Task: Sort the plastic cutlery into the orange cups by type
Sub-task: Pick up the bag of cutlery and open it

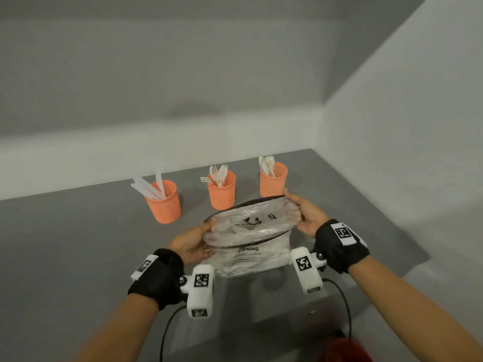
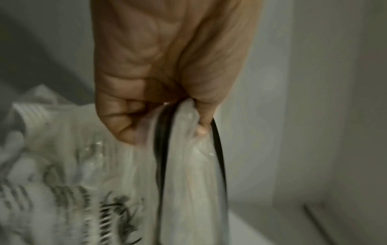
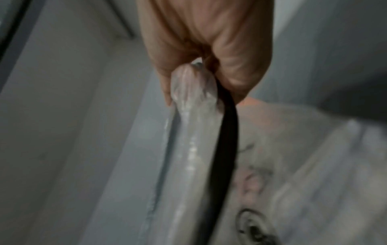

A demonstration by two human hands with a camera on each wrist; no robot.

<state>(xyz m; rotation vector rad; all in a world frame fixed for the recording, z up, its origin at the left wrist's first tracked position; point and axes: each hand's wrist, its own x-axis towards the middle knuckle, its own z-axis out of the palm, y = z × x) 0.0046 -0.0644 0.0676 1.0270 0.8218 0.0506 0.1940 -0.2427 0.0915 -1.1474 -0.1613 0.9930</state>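
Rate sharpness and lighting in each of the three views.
Head view: evenly lit, mostly sharp, the orange cups crisp, slight softness on the bag. Left wrist view: dim, the bag's print motion-smeared. Right wrist view: dim and blurred throughout, only the bag's black strip distinct.

On the clear plastic bag, at the lower centre of the head view, bold black capitals read "RNING", the first letters being lost in a fold. Beneath stands a smaller line that seems to end in "NOT A TOY", and further fine print below it is too small to read. Higher on the bag, near its open mouth, dark marks show through the plastic, one like an "N"; the rest cannot be made out. The wrist views show blurred black print only.
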